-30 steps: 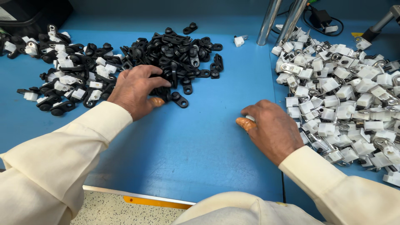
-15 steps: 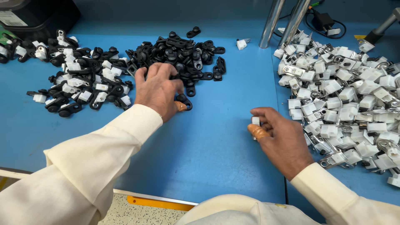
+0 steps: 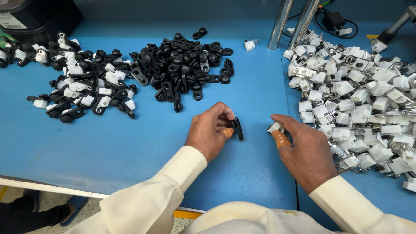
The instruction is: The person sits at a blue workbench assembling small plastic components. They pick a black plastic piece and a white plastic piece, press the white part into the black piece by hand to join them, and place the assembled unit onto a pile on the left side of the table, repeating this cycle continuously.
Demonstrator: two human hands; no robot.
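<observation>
My left hand (image 3: 211, 131) holds a small black plastic clip (image 3: 238, 128) between thumb and fingers, just above the blue table (image 3: 130, 151). My right hand (image 3: 303, 149) pinches a small white plastic piece (image 3: 274, 127) at its fingertips, a short gap to the right of the black clip. An orange finger cot covers one fingertip on each hand. Both sleeves are cream coloured.
A heap of black clips (image 3: 184, 65) lies at the back centre. A pile of joined black-and-white parts (image 3: 73, 86) spreads at the left. Many white pieces with metal tabs (image 3: 364, 99) cover the right side. Two metal posts (image 3: 290, 19) stand behind; a dark box (image 3: 39, 17) sits far left.
My left hand has pulled back from the black heap toward me with one black clip. My right hand came left from the white pile with a white piece. The two hands are now close together.
</observation>
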